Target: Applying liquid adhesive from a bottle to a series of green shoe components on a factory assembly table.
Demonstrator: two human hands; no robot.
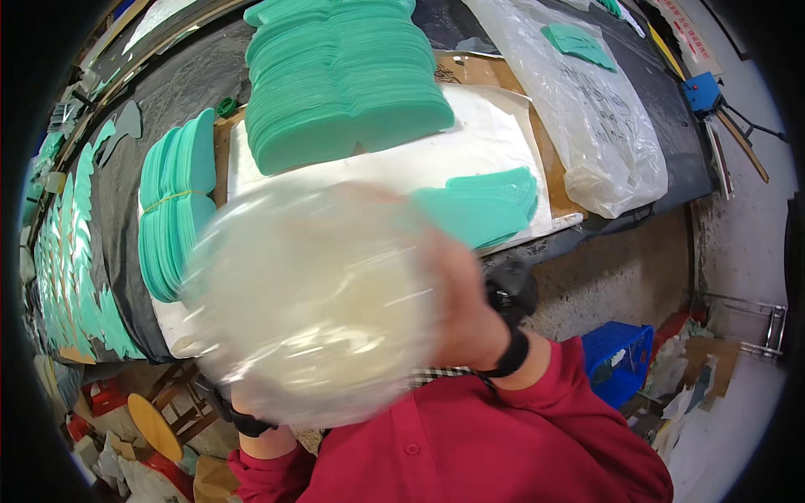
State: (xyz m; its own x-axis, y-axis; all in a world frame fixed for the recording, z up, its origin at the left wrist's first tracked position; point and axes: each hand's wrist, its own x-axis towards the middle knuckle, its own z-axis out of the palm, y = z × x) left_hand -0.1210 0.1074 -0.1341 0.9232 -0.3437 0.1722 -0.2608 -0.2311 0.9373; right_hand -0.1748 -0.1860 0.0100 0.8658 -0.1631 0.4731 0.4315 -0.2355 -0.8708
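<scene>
A large, round, whitish thing in shiny clear plastic (319,302) is held up before my chest, smeared by motion; its exact kind cannot be made out. My right hand (461,310) grips its right side, the fingers partly blurred behind the plastic. At its lower left, only the base of my left hand (243,401) shows; the fingers are hidden behind the plastic. Just beyond my right hand, a small fanned pile of green cut pieces (486,205) lies on white paper (490,126). Both wrists wear black straps with a dark device attached.
A tall stack of green rounded sheets (344,84) stands at the back. Left of it is a banded green bundle (176,201). A clear plastic bag (612,151) lies along the table's right side. Below right is a blue crate (619,360); a wooden stool (155,426) stands lower left.
</scene>
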